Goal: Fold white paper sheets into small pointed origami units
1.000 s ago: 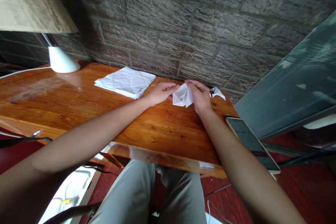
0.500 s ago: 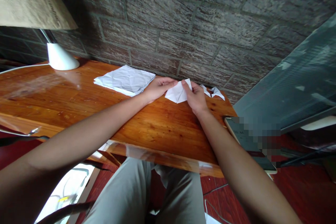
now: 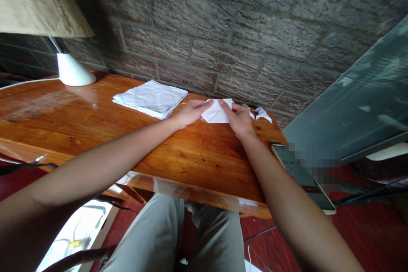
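Observation:
Between my two hands, just over the wooden table, is a small piece of folded white paper (image 3: 217, 114). My left hand (image 3: 194, 112) grips its left side, thumb on top and fingers underneath. On the right side my right hand (image 3: 239, 120) pinches it the same way, with the thumb lying on its face. A stack of creased white paper sheets (image 3: 151, 97) lies to the left of my left hand. Small folded paper pieces (image 3: 263, 114) stand beyond my right hand, one partly hidden behind it.
The wooden table (image 3: 191, 157) runs along a stone-block wall (image 3: 197, 21). A lamp (image 3: 75, 70) with a paper-like shade stands at the back left. A tablet-like device (image 3: 296, 165), partly pixelated, sits past the table's right edge beside a grey panel (image 3: 357, 89).
My left hand has shifted slightly right along the folded paper. The paper has turned a little, and its upper right point now sits lower, leaving a flatter top edge.

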A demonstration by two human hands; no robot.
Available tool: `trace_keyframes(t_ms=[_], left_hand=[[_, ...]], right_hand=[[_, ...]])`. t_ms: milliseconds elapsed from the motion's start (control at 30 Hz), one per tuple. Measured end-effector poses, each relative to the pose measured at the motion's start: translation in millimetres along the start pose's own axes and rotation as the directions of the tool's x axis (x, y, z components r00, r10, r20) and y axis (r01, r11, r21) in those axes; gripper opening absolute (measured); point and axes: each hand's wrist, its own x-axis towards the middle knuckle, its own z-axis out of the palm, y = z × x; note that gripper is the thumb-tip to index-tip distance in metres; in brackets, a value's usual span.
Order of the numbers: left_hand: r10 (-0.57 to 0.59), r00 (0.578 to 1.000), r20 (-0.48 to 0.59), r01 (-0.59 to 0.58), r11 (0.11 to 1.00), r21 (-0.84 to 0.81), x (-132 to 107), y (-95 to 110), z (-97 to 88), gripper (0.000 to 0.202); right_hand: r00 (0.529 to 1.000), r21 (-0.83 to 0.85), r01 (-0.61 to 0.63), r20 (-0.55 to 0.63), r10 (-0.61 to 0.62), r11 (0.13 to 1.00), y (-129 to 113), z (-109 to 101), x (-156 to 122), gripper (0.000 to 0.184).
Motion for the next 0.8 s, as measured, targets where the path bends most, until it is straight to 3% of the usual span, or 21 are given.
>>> trace_keyframes(t_ms=[133, 333, 500, 667, 800], left_hand=[[0.0, 0.997, -0.081, 0.0, 1.0, -0.003, 1.9, -0.6, -0.3, 0.056], [0.086, 0.993, -0.084, -0.08, 0.994, 0.08, -0.3, 2.6, -3.5, 0.054], [0.162, 0.959, -0.231, -0.13, 0.981, 0.147, 1.9, -0.7, -3.4, 0.05], [0.149, 0.956, -0.251, -0.134, 0.988, 0.075, 2.9, 0.5, -0.7, 0.049], [0.071, 0.975, -0.21, -0.087, 0.994, -0.069, 3.5, 5.7, -5.5, 0.03]], right_hand=[[0.999, -0.073, 0.005, 0.033, -0.002, 0.997, 0.3, -2.5, -0.7, 0.051], [0.995, -0.021, -0.039, 0.087, 0.04, 0.999, -3.2, -1.4, -3.9, 0.049], [0.994, -0.033, 0.0, 0.11, 0.003, 0.999, -3.5, 1.3, -3.9, 0.05], [0.994, -0.06, 0.029, 0.106, -0.022, 0.998, -3.7, 0.6, -3.8, 0.049], [0.999, -0.105, 0.045, 0.016, -0.044, 0.993, 1.3, -5.0, -0.8, 0.05]])
